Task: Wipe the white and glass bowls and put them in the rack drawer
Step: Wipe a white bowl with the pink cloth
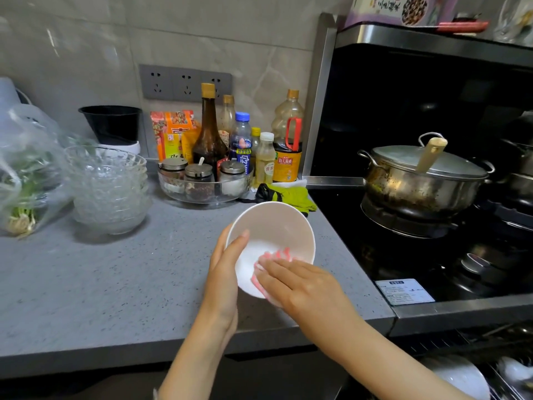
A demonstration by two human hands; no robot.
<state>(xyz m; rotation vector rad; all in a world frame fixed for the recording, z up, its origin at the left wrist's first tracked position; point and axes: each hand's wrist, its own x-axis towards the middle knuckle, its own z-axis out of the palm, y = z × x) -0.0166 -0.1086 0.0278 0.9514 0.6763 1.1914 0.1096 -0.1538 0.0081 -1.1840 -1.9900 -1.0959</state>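
My left hand [223, 272] grips a white bowl [274, 226] by its left rim, tilted towards me above the grey counter. My right hand [300, 284] presses a pink and white cloth [274, 255] against the inside of the bowl. A stack of several glass bowls [108, 186] stands on the counter at the left. At the bottom right the rack drawer [501, 379] is pulled out below the stove, with a white bowl [461, 376] in it.
Sauce bottles [209, 134] and a glass tray of spice jars [202, 186] stand at the back of the counter [101, 284]. A green glove [291, 196] lies beside them. A lidded steel pot [424, 180] sits on the stove. A bag of greens [23, 183] lies far left.
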